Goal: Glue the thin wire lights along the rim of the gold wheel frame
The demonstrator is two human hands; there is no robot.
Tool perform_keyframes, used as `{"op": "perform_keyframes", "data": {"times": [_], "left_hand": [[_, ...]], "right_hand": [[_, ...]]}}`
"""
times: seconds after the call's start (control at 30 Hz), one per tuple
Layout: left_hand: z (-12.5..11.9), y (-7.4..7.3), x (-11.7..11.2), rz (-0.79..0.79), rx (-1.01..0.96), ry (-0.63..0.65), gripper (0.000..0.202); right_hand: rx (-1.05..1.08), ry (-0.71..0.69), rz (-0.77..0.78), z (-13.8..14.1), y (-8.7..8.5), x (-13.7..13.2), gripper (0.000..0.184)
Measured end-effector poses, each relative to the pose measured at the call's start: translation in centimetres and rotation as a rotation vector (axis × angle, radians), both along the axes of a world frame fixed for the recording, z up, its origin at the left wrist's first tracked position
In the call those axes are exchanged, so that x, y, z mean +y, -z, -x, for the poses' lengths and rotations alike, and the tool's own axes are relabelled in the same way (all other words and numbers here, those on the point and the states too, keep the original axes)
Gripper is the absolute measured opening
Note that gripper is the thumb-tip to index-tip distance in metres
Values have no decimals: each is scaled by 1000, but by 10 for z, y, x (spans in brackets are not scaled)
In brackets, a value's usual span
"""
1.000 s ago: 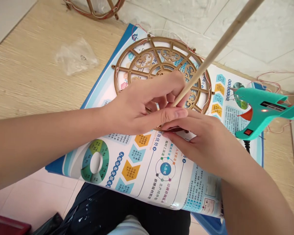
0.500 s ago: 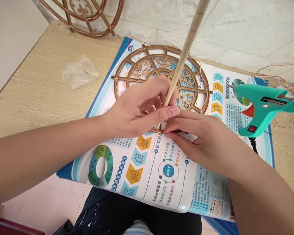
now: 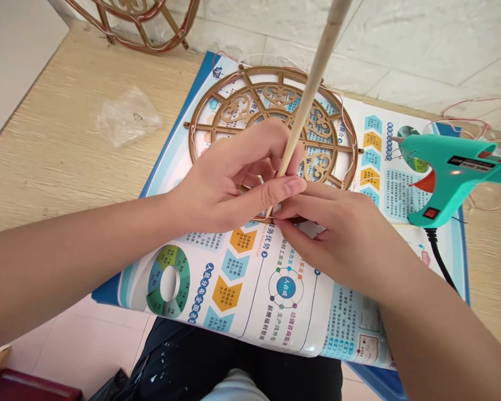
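My left hand is closed around a long wooden stick, which slants up and away. The stick's lower tip presses at the near rim of a round bronze-coloured lattice frame. Close beside that tip, my right hand has its thumb and fingers pinched together at the rim. Thin wire runs along the frame's edge there; exactly what the right fingers grip is hidden. The frame lies flat on a printed poster sheet, with scrollwork panels inside its rings.
A green glue gun with a lit light rests at the right, its black cord trailing down. A clear plastic bag lies on the wooden table. Another bronze lattice frame leans by the white wall. Loose wires lie behind.
The view has shifted slightly, so most things sit a little higher and further left. Both hands keep nearly the same pose at the frame's near rim, the stick still held.
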State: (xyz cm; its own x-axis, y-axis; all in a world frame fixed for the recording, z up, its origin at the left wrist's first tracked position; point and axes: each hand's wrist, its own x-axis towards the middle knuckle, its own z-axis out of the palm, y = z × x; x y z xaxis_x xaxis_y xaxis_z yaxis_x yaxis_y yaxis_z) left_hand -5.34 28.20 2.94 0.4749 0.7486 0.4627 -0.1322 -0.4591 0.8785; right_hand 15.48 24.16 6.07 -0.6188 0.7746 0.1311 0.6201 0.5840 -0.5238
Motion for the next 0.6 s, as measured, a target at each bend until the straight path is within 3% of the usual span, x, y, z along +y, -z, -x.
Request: {"op": "perform_keyframes", "data": {"times": [0.17,0.4,0.6], "left_hand": [[-2,0,-1,-16,-38,17,9],[0,3,3,-155,71,59,9],[1,5,4,-196,109,41,10]], "right_hand": [[11,34,-23,0,3,-2,21],[15,46,-51,-1,4,-1,21],[24,3,33,-5,0,1,21]]}}
